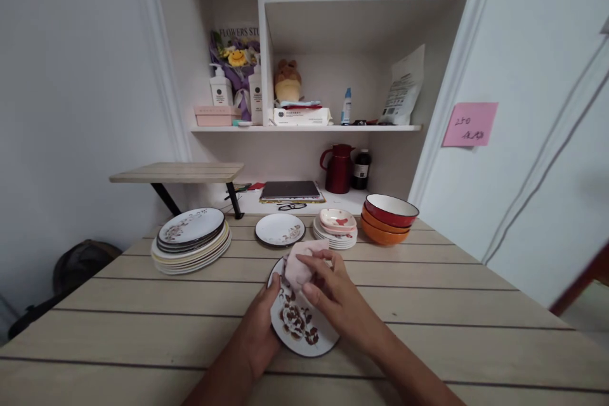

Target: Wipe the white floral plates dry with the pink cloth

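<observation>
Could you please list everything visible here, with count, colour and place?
floral plate: one, white with brown flowers, table front, held
pink cloth: one, pink, on the floral plate's far rim
plate stack: one pile, white and cream, table left
small plate: one, white, table back centre
small dishes: one pile, white and pink, right of small plate
bowls: one stack, red over orange, table back right
table: one, pale wood, under the crockery
jug: one, dark red, low shelf behind table
pump bottles: two, white, upper shelf left
sticky note: one, pink, right wall
left hand: one, bare, gripping floral plate's left rim
right hand: one, bare, pressing pink cloth onto plate
</observation>
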`<state>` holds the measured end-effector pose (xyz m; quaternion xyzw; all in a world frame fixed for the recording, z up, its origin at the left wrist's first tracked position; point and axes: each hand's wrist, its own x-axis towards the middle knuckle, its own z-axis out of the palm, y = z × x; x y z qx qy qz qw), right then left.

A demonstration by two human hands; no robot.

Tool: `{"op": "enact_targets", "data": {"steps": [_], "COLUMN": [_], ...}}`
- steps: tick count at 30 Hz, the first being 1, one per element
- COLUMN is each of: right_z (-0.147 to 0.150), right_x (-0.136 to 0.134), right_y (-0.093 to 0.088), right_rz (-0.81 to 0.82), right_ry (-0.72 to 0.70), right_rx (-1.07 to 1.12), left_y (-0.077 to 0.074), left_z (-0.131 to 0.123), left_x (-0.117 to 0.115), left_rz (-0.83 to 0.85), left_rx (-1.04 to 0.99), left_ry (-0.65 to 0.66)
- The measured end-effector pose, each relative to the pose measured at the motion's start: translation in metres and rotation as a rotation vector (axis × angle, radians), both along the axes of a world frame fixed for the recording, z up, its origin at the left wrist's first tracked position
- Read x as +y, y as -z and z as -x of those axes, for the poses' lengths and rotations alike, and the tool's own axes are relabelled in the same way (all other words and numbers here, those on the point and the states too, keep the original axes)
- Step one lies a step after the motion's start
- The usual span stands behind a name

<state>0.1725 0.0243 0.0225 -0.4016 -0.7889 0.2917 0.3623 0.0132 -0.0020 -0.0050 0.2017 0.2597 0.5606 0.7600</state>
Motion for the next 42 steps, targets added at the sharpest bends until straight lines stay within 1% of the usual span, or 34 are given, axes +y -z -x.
{"op": "enact_targets", "data": {"steps": [3, 7, 8, 10, 12, 15, 19, 22, 24, 26, 27, 28, 29, 31, 33, 35, 36, 38, 40, 42], "right_z": [0.002, 0.000, 0.000, 0.000, 0.001, 0.005, 0.008, 0.001, -0.007, -0.017, -0.023, -0.028, -0.032, -0.037, -0.035, -0.028, -0.023, -0.012, -0.003, 0.004], "right_x": [-0.001, 0.004, 0.006, 0.007, 0.006, 0.001, -0.010, -0.016, -0.017, -0.016, -0.014, -0.013, -0.011, -0.006, -0.001, 0.004, 0.006, 0.009, 0.009, 0.005], "right_y": [-0.003, 0.003, 0.004, 0.005, 0.004, 0.000, -0.010, -0.018, -0.022, -0.024, -0.024, -0.025, -0.024, -0.022, -0.019, -0.014, -0.012, -0.008, -0.006, -0.006], "right_rz": [-0.047, -0.052, -0.063, -0.092, -0.115, -0.117, -0.083, -0.044, -0.003, 0.043, 0.059, 0.064, 0.058, 0.032, 0.016, 0.004, -0.011, -0.057, -0.091, -0.098], "right_ry": [0.112, 0.293, 0.314, 0.304, 0.237, 0.083, -0.135, -0.298, -0.387, -0.427, -0.415, -0.372, -0.299, -0.102, 0.090, 0.212, 0.245, 0.264, 0.227, 0.135], "right_rx": [-0.113, -0.207, -0.209, -0.196, -0.189, -0.209, -0.248, -0.291, -0.343, -0.413, -0.454, -0.493, -0.531, -0.596, -0.642, -0.656, -0.646, -0.589, -0.483, -0.357], "left_y": [-0.002, -0.005, -0.005, -0.004, -0.002, 0.001, -0.004, -0.008, -0.008, -0.007, -0.006, -0.005, -0.004, -0.003, -0.002, -0.002, -0.002, -0.003, -0.003, -0.002], "left_z": [-0.002, -0.004, -0.005, -0.005, -0.005, -0.005, -0.004, -0.002, -0.001, 0.000, 0.001, 0.001, 0.002, 0.003, 0.003, 0.003, 0.002, 0.001, -0.001, -0.002], "left_x": [-0.002, -0.003, -0.003, -0.003, -0.002, -0.002, -0.005, -0.006, -0.005, -0.004, -0.003, -0.002, -0.002, -0.001, 0.000, 0.000, 0.000, 0.001, 0.001, 0.001], "left_rz": [0.003, 0.046, 0.047, 0.041, 0.023, 0.004, -0.002, -0.011, 0.006, 0.027, 0.038, 0.047, 0.053, 0.061, 0.053, 0.041, 0.035, 0.026, 0.019, 0.018], "left_rx": [0.040, 0.099, 0.105, 0.110, 0.103, 0.081, 0.084, 0.052, 0.020, 0.025, 0.040, 0.058, 0.075, 0.099, 0.107, 0.101, 0.094, 0.076, 0.055, 0.036], "left_ry": [-0.015, -0.037, -0.032, -0.013, 0.002, 0.026, 0.103, 0.154, 0.151, 0.105, 0.077, 0.051, 0.029, -0.003, -0.016, -0.010, 0.000, 0.022, 0.058, 0.098]}}
